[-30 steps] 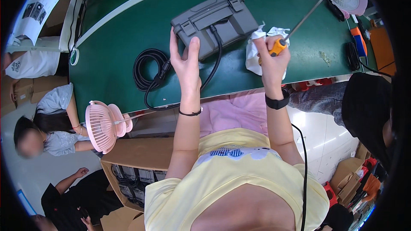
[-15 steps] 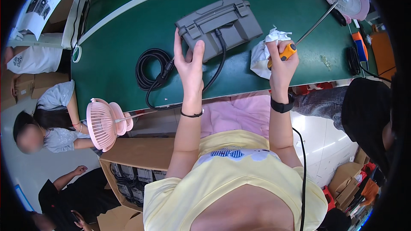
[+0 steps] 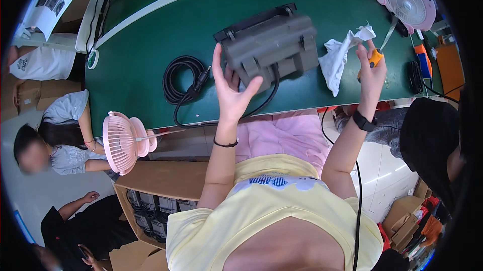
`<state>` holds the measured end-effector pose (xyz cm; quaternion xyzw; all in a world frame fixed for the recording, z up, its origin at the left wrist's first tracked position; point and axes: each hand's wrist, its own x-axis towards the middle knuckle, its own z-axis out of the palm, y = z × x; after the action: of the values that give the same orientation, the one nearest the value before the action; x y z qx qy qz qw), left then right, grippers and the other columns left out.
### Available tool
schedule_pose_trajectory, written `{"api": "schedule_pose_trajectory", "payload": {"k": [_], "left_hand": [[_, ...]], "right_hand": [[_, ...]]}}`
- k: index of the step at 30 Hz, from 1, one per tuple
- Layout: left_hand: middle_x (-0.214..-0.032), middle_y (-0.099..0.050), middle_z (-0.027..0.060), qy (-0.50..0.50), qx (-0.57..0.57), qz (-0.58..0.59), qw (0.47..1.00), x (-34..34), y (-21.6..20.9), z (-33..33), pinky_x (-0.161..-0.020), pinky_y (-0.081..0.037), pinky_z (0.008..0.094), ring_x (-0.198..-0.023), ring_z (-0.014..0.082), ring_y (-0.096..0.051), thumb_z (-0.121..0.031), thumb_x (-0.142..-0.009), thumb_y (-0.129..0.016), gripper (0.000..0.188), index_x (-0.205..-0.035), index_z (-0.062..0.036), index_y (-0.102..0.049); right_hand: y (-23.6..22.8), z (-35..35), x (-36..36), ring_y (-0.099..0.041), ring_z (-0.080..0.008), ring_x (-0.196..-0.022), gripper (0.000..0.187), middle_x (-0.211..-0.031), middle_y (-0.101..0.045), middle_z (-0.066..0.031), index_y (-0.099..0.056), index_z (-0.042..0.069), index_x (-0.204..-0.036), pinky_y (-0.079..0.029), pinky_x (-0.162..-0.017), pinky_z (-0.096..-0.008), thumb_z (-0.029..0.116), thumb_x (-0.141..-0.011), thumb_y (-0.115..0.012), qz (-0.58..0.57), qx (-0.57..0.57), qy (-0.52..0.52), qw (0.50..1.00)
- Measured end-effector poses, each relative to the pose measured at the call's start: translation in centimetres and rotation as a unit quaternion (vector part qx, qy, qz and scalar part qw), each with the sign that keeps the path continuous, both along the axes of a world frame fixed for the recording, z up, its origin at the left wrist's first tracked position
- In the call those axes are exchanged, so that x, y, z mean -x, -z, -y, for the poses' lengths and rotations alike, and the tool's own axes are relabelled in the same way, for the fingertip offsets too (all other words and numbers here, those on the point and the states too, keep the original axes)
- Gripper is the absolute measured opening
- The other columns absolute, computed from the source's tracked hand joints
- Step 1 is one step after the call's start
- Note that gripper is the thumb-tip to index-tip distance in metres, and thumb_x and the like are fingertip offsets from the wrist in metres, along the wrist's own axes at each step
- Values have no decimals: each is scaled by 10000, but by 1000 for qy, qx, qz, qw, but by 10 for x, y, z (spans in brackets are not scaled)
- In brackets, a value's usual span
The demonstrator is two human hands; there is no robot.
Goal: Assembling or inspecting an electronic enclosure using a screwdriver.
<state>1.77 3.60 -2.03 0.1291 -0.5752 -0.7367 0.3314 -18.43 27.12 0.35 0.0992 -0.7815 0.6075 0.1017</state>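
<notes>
My left hand (image 3: 235,92) grips the left end of a grey plastic case (image 3: 271,44) with latches, its thumb at the near lower corner. The case is tilted on the green table, and a black corrugated cable (image 3: 275,77) comes out of its near side. In my right hand (image 3: 371,75) is a screwdriver with an orange-and-black handle (image 3: 376,58), its blurred shaft pointing away from me. A crumpled white cloth (image 3: 335,62) hangs beside that hand, its upper end by the fingertips; whether they pinch it, I cannot tell.
A coiled black cable (image 3: 173,82) with a plug lies left of the case. Pink fans stand at the left edge (image 3: 121,143) and far right (image 3: 405,2). A cardboard box (image 3: 161,178) of similar cases is at lower left. Other people are at both sides.
The case has tipped over and shifted slightly right, with my left hand following. My right hand has moved right with the screwdriver, and the white cloth has shifted right and stretched out.
</notes>
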Motion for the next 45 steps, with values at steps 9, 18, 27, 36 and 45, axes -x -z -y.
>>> {"api": "schedule_pose_trajectory", "payload": {"k": [9,18,27,36,45], "left_hand": [[-1561,-277,160,22,199,92,975,-49,13,26,-1104,-399,427,-1362,285,-432,-24,-617,-902,1159,-1557,-90,-227],[-1578,-273,213,-34,290,141,946,-50,2,13,-1066,-455,446,-1402,375,-396,-36,-672,-867,989,-1515,-88,-352],[-1388,-526,145,-54,343,212,914,-57,-24,12,-894,-540,377,-1140,341,-596,-126,-660,-867,842,-1417,-83,-501],[-1077,-660,2,-294,595,295,688,-75,11,65,-914,-434,408,-986,243,-610,-245,-805,-779,288,-1056,-126,-702],[-1047,-684,113,-383,475,169,774,-87,-28,51,-815,-547,356,-946,264,-668,8,-850,-708,197,-1046,-12,-713]], "right_hand": [[5,-5,-22,-658,-111,-836,420,-895,-665,-19,-609,-6,-1295,-521,-754,-267,180,-929,-699,-1,-143,28,989],[22,15,-4,-633,-89,-934,419,-960,-666,-52,-609,38,-1319,-484,-810,-246,148,-925,-700,16,-161,-53,985],[-12,-2,24,-701,-282,-822,410,-993,-702,-173,-634,72,-1285,-539,-751,-375,216,-907,-698,-200,-341,120,911],[-31,19,-46,-696,-190,-882,234,-1184,-663,-206,-460,53,-832,-571,-712,-246,49,-922,-676,38,70,-129,988],[-40,63,-112,-684,-148,-930,282,-1186,-651,-201,-431,74,-803,-586,-677,-240,-27,-873,-685,137,121,-372,910]]}}
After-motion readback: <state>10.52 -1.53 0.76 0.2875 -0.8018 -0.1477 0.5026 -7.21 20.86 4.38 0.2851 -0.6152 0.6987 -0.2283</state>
